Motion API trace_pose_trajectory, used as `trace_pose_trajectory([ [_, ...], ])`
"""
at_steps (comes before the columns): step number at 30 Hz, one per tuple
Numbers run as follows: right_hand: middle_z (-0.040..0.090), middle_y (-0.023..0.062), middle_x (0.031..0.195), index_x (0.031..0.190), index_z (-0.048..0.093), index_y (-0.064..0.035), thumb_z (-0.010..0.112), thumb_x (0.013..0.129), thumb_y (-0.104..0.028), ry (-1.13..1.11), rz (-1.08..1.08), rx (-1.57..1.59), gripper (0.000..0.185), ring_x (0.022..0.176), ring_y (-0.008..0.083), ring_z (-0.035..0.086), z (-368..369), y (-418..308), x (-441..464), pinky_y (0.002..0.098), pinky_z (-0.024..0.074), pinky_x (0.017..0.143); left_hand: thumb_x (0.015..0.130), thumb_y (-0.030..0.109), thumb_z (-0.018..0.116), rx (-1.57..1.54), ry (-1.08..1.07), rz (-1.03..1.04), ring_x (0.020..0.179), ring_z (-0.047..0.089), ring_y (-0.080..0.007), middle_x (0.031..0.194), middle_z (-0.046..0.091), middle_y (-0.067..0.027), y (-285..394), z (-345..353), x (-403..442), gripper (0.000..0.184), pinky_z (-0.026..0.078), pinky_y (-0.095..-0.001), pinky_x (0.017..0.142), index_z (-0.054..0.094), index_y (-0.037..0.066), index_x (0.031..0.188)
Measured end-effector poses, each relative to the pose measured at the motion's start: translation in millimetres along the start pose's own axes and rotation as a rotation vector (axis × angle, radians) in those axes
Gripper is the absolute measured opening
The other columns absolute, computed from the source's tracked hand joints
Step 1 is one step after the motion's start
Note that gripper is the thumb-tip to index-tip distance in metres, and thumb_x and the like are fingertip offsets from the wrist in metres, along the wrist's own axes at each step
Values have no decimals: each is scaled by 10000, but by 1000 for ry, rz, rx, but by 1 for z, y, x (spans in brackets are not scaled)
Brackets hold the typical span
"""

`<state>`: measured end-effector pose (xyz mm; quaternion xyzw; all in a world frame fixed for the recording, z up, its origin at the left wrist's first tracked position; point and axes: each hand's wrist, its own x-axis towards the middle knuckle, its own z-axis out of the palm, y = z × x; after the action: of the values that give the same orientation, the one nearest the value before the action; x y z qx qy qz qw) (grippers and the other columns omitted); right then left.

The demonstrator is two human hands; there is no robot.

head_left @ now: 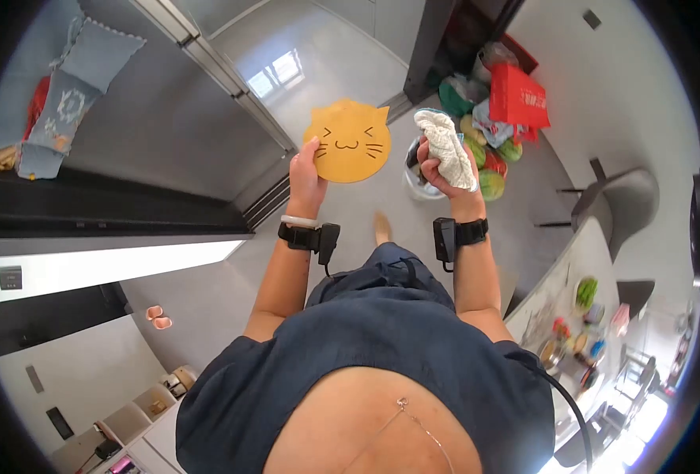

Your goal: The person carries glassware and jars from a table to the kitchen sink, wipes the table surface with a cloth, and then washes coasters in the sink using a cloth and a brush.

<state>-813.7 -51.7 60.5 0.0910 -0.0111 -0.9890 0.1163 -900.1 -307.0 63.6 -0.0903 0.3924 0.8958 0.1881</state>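
Note:
My left hand [309,175] grips the left edge of a flat yellow cat-face mat [351,158], which has ears and a smiling face drawn in dark lines. The mat is held up with its printed side towards me. In my right hand [438,172] is a bunched whitish cloth [447,150] with a bluish edge, my fingers wrapped round it. The two things are apart, held at about the same height in front of me. Each wrist wears a black strap with a small box.
A white bin [422,189] stands on the floor below my right hand, beside melons [491,185] and a red bag [517,96]. On the right are a grey chair [620,201] and a table [551,294] bearing food. Sliding-door tracks [267,189] run on the left.

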Motion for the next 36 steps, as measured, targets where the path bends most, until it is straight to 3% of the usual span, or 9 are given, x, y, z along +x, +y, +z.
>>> trace_pose_trajectory([
  [4, 563, 114, 1106, 1197, 523, -47, 488, 884, -312, -44, 109, 59, 412, 979, 251, 536, 21, -75, 84, 318, 463, 679, 901, 170, 491, 14, 51, 27, 845, 638, -184, 965, 643, -107, 6, 46, 84, 262, 512, -289, 735, 574, -50, 1016],
  [9, 575, 123, 1068, 1155, 551, -36, 509, 875, -285, -74, 187, 48, 377, 942, 244, 549, 40, -130, 176, 299, 459, 651, 895, 175, 501, 27, 108, 111, 822, 642, -183, 946, 644, -109, 23, 84, 161, 250, 512, -279, 720, 583, -40, 994],
  [14, 576, 128, 1054, 1152, 550, -28, 480, 898, -288, -59, 239, 45, 370, 911, 249, 552, 38, -163, 280, 297, 466, 619, 896, 175, 494, 26, 128, 146, 820, 634, -173, 934, 642, -114, 35, 79, 277, 261, 507, -273, 722, 578, -51, 996],
  [20, 618, 128, 1018, 1152, 562, -66, 391, 920, -342, 120, 250, -25, 399, 863, 268, 582, 55, -223, 410, 322, 484, 590, 898, 190, 505, -12, 158, 196, 838, 632, -174, 965, 633, -117, 74, 106, 423, 291, 509, -281, 739, 565, -61, 1032],
  [22, 611, 122, 1036, 1148, 561, -63, 401, 916, -340, 102, 271, -40, 396, 873, 267, 580, 69, -257, 441, 321, 483, 592, 900, 186, 500, -14, 171, 213, 847, 633, -176, 979, 630, -119, 75, 127, 467, 291, 513, -284, 735, 563, -60, 1042],
  [24, 536, 139, 1146, 1238, 500, -56, 478, 868, -293, -79, 239, -65, 440, 976, 263, 526, 72, -290, 484, 310, 461, 662, 901, 182, 494, 12, 188, 225, 857, 634, -179, 993, 627, -121, 88, 145, 520, 292, 518, -288, 730, 560, -60, 1051],
  [26, 533, 137, 1136, 1238, 492, -41, 477, 873, -286, -54, 232, -65, 440, 990, 277, 523, 73, -323, 524, 322, 474, 678, 904, 179, 482, 53, 195, 225, 862, 639, -189, 1003, 626, -123, 98, 162, 563, 295, 529, -296, 702, 556, -59, 1063],
  [31, 585, 128, 1050, 1154, 542, -30, 420, 909, -288, 43, 274, -60, 375, 903, 263, 567, 97, -321, 590, 309, 492, 623, 908, 194, 476, 21, 176, 234, 851, 645, -199, 996, 627, -121, 130, 157, 618, 305, 537, -303, 680, 552, -55, 1065],
  [36, 598, 122, 1027, 1143, 545, -45, 398, 916, -310, 57, 340, -106, 379, 896, 257, 571, 106, -348, 745, 312, 492, 615, 907, 201, 473, 29, 230, 237, 851, 644, -194, 992, 628, -121, 160, 124, 745, 302, 537, -302, 676, 552, -50, 1056],
])
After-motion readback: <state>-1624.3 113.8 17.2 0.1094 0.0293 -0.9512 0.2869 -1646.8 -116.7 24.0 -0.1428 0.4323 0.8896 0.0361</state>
